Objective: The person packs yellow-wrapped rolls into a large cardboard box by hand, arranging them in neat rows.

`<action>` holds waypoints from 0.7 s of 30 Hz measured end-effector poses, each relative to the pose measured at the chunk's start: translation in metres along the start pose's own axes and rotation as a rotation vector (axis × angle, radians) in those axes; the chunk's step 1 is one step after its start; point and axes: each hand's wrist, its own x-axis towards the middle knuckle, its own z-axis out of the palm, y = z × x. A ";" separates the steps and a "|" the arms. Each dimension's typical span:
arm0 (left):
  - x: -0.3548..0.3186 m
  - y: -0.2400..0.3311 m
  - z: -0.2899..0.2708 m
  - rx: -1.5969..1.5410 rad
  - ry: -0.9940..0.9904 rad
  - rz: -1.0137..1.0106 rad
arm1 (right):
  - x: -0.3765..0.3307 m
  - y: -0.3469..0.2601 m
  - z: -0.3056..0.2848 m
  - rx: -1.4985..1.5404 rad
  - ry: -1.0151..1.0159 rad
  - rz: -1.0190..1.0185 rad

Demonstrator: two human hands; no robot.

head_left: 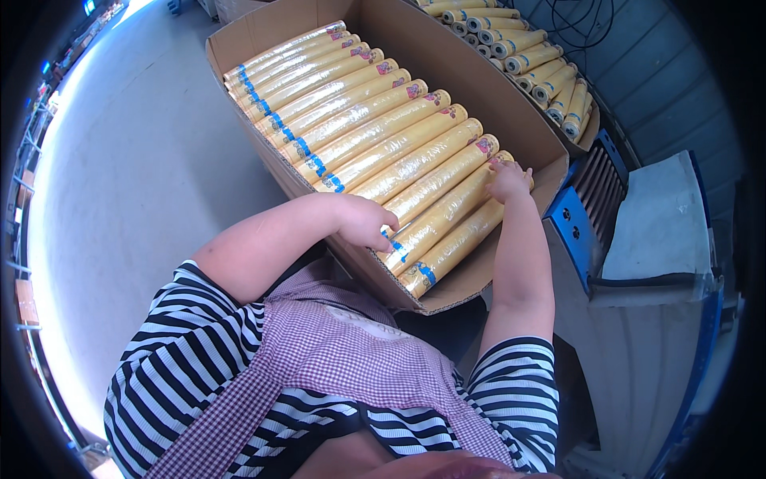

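A big open cardboard box (275, 164) holds a row of long yellow rolls in shiny clear wrap, lying side by side, with blue bands at their near-left ends and red-pink prints at their far-right ends. Both my hands are on one yellow roll (447, 211) toward the near end of the row. My left hand (369, 223) curls its fingers at the blue-banded end. At the opposite end, beside the box's right wall, my right hand (509, 182) has its fingers bent over the roll. The undersides of both grips are hidden. Another roll (461, 249) lies nearer to me.
Behind the box's far right wall, a second carton holds a pile of similar yellow rolls (550, 80) with open ends showing. To the right stands a blue-and-grey machine (570, 219) with a pale sheet (658, 215) on top. Grey floor (152, 160) spreads out on the left.
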 end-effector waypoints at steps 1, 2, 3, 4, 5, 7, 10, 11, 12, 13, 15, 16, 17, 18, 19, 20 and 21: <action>0.001 0.001 -0.001 -0.001 -0.003 0.002 | 0.003 0.005 0.004 0.055 -0.047 -0.002; 0.001 0.002 -0.001 0.002 -0.002 0.009 | 0.007 0.009 0.008 0.111 -0.094 -0.001; 0.001 0.003 -0.001 0.005 -0.001 0.015 | 0.010 0.014 0.011 0.212 -0.172 -0.002; 0.002 0.003 -0.001 0.006 0.000 0.019 | 0.013 0.018 0.015 0.314 -0.252 -0.006; 0.002 0.003 -0.002 0.010 -0.001 0.026 | 0.015 0.023 0.021 0.390 -0.244 0.008; 0.004 0.004 -0.003 0.016 -0.004 0.038 | 0.014 0.027 0.025 0.450 -0.214 0.036; 0.000 -0.001 0.000 -0.005 0.003 0.009 | -0.003 -0.009 -0.008 0.216 -0.129 0.040; -0.001 -0.001 0.000 -0.009 0.004 0.008 | -0.011 -0.019 -0.022 0.141 -0.128 0.022; -0.002 -0.001 0.001 -0.011 0.005 0.009 | -0.018 -0.029 -0.035 0.066 -0.127 0.006; -0.001 0.000 0.000 -0.008 0.004 0.016 | -0.019 -0.028 -0.036 0.022 -0.126 -0.005; 0.001 0.000 0.000 -0.007 0.001 0.022 | -0.015 -0.023 -0.030 -0.037 -0.125 -0.037; 0.002 0.000 -0.001 -0.006 0.001 0.025 | -0.013 -0.020 -0.024 0.041 -0.110 -0.039; 0.002 0.000 -0.001 0.000 -0.002 0.029 | -0.010 -0.016 -0.018 0.118 -0.096 -0.043; 0.003 0.000 -0.001 0.006 -0.004 0.033 | -0.010 -0.013 -0.010 0.287 -0.067 -0.031; 0.004 0.001 0.000 0.011 -0.008 0.041 | -0.013 -0.009 -0.010 0.453 -0.037 -0.017; 0.003 0.002 0.000 -0.002 0.002 0.033 | -0.013 -0.009 -0.010 0.459 0.000 -0.024; -0.001 0.000 0.000 -0.015 0.011 0.026 | -0.009 -0.013 -0.009 0.465 0.038 -0.030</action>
